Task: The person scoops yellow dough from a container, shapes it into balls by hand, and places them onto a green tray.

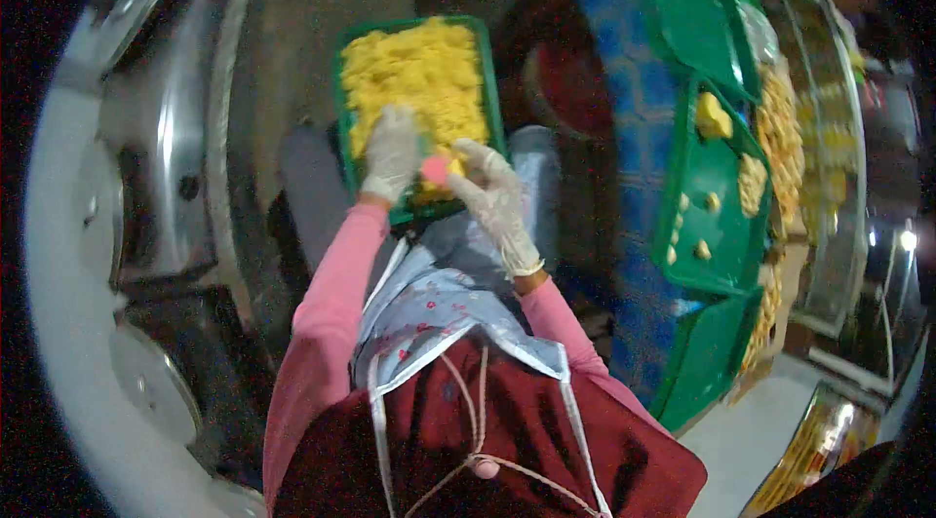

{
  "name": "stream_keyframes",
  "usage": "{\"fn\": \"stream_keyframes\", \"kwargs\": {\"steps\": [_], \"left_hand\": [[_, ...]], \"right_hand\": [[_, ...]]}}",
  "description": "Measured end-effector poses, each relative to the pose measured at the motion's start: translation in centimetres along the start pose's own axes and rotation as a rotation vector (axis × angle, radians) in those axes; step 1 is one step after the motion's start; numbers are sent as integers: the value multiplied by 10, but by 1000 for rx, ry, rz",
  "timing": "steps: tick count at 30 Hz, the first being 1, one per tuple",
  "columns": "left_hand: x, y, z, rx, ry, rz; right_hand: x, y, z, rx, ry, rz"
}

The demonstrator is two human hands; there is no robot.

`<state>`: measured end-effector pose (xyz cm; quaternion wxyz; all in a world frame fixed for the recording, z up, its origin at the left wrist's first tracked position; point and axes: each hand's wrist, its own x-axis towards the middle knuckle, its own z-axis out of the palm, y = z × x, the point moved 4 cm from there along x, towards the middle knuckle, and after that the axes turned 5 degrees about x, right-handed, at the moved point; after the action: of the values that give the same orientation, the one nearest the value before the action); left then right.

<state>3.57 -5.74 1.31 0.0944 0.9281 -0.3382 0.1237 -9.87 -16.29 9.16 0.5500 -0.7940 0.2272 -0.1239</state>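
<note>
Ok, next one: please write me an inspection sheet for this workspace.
Surface: blue surface at the right; the filled green tray is at the person's knees, its support hidden.
Job's things: crumbly yellow mass fills much of that tray; a small pink item shows between the hands, blurred.
Clutter: a side tray at the right holds a yellow lump and pale pieces.
Hands: both gloved; left hand over the mass, motion-blurred; right hand has its fingertips by the pink item, grip unclear.
Cables: nothing seen.
Surroundings: shiny metal equipment at the left, a bright light at the far right.
</note>
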Motion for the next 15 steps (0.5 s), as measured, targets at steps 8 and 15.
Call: {"fn": "stream_keyframes", "kwargs": {"steps": [8, 15], "left_hand": [[-23, -19, 36, -355, -51, -8], [-21, -19, 32, -377, -175, -73]], "right_hand": [[-43, -169, -125, 105, 134, -112], [-21, -150, -306, -451, 716, 15]]}}
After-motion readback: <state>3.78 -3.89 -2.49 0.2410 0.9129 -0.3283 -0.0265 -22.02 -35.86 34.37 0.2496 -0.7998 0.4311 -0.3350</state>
